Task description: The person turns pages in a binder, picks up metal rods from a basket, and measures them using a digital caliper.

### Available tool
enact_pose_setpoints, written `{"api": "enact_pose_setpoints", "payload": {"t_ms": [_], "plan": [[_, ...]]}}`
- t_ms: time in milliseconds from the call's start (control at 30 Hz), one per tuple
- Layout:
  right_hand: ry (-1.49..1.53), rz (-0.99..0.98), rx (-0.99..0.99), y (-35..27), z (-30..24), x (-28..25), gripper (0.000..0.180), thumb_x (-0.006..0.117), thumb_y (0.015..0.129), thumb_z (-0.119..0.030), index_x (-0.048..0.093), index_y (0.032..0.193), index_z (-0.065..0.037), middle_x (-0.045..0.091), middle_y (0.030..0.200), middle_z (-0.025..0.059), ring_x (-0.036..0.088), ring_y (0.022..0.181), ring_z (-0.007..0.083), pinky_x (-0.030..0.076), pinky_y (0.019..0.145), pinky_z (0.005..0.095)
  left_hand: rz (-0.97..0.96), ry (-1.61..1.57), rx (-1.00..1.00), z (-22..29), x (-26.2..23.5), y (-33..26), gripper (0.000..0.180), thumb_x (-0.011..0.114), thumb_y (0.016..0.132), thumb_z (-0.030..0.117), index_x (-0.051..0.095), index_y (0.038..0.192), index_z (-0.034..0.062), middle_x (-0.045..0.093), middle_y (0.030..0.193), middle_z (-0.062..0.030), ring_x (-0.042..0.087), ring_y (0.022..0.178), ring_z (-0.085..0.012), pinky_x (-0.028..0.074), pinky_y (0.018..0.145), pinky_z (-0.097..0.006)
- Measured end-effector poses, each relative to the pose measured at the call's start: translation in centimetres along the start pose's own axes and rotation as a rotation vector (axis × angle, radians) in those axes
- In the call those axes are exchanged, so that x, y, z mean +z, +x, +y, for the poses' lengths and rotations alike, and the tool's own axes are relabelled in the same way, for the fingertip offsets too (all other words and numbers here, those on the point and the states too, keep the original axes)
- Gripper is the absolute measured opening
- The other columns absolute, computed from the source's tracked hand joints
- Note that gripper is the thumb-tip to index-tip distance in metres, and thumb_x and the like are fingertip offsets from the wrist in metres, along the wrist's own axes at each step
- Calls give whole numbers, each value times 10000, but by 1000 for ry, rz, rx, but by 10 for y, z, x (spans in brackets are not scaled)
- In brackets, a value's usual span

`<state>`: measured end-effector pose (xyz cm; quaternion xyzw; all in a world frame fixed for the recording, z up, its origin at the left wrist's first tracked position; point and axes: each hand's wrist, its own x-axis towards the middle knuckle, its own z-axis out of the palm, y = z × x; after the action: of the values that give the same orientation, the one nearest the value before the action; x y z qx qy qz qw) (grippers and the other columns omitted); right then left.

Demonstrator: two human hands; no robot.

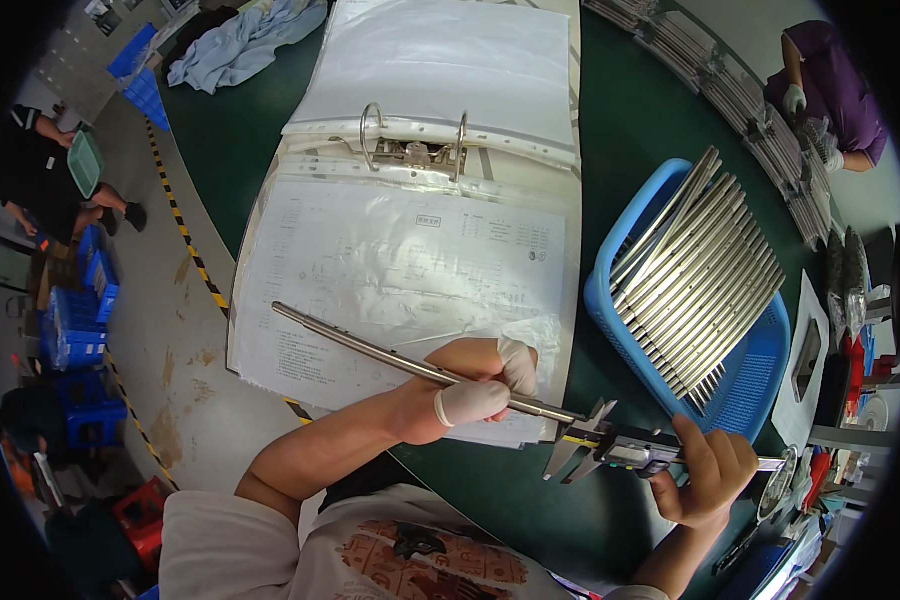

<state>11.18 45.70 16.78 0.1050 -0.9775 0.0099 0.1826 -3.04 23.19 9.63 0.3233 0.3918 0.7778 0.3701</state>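
My left hand (480, 392), with white finger cots on the thumb and a finger, is closed round a long metal rod (355, 343) that has small holes along it. The rod slants over an open ring binder (270, 250) of sleeved drawings. In my right hand (708, 472) is a digital caliper (625, 450), gripped by its slider and beam. Its jaws meet the rod's right end; whether they press on it I cannot make out. Beyond the caliper, a blue plastic basket (602, 290) holds many similar metal rods (700, 290) lying side by side.
The green table (470, 500) curves around me. More rods in bundles (740, 100) line its far right edge, where a person in purple (835, 85) works. Light blue cloth (240, 50) lies at the far left. Another person (45, 165) carries a green tray by blue crates (75, 325).
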Motion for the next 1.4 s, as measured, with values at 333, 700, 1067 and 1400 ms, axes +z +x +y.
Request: {"api": "enact_pose_setpoints", "payload": {"t_ms": [333,700,1067,1400], "plan": [[-9,7,30,-1,-2,-2,443,552,706,-461,598,726,-21,369,445,12,372,360,147,268,366,263,-17,10,-34,2,1,0,75,376,714,69,407,658,32,402,619,-30,326,554,-85,289,510,-241],[-1,-21,33,4,-2,-4,404,558,698,-448,592,713,-46,391,461,4,395,369,152,285,362,260,5,-3,-34,-8,-4,-2,287,468,791,279,469,690,10,441,612,-59,406,554,-126,361,551,-266],[-2,-7,28,-2,-5,-1,451,558,695,-467,587,703,-17,335,432,7,350,355,144,236,369,273,-8,35,-64,1,2,-4,82,373,708,74,395,647,24,401,617,-33,324,569,-100,290,520,-256],[14,-17,14,-1,-6,11,473,542,715,-489,585,714,-18,351,443,15,345,365,139,239,386,279,61,127,-110,2,-5,-14,108,392,684,115,407,646,15,425,618,-37,347,555,-101,300,517,-257]]}}
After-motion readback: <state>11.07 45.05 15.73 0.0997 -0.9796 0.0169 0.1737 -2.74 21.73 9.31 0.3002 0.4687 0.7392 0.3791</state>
